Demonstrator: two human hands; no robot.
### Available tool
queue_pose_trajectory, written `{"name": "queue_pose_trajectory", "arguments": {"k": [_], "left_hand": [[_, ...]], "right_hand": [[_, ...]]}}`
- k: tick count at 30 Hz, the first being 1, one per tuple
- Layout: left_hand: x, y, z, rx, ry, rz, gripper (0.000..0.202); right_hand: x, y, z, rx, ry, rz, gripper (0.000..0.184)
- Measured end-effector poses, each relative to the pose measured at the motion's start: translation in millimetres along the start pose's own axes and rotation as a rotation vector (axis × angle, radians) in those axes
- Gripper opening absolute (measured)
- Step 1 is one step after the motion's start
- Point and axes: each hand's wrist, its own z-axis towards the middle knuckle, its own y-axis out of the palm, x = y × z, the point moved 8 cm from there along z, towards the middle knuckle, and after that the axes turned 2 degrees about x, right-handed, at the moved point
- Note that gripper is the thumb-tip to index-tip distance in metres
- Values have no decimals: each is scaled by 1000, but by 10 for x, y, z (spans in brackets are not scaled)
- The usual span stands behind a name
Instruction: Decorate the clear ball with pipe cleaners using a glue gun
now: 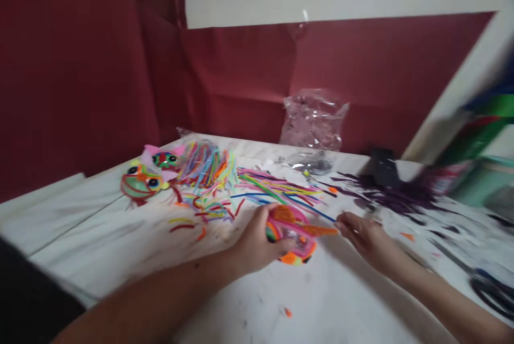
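My left hand (257,245) is wrapped round a small colourful pipe-cleaner craft figure (291,231), orange, pink and green, held just above the white table (120,237). My right hand (363,237) sits to the right of the figure, its fingertips pinched near an orange strip that sticks out of it; motion blur hides what they hold. Loose pipe cleaners (277,186) of many colours lie spread just behind both hands.
Two finished craft faces with googly eyes (144,180) lie at the left rear. A clear plastic bag (313,119) stands against the red backdrop. Purple scraps (397,196) and a dark box (383,167) lie at the right; black scissors (492,288) rest near the right edge.
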Motion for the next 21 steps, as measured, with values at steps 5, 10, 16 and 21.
{"name": "queue_pose_trajectory", "arguments": {"k": [5,10,16,21], "left_hand": [[-31,-73,-8,68,-55,15,63],[-143,-60,-25,69,-143,-169,59],[-72,131,-133,-29,12,-115,97],[-45,116,-122,-53,63,91,97]], "right_hand": [[-241,407,-34,-191,120,490,32],[-244,511,-201,-266,211,700,61],[-171,586,-310,-275,293,923,63],[63,741,-340,-360,323,971,62]]}}
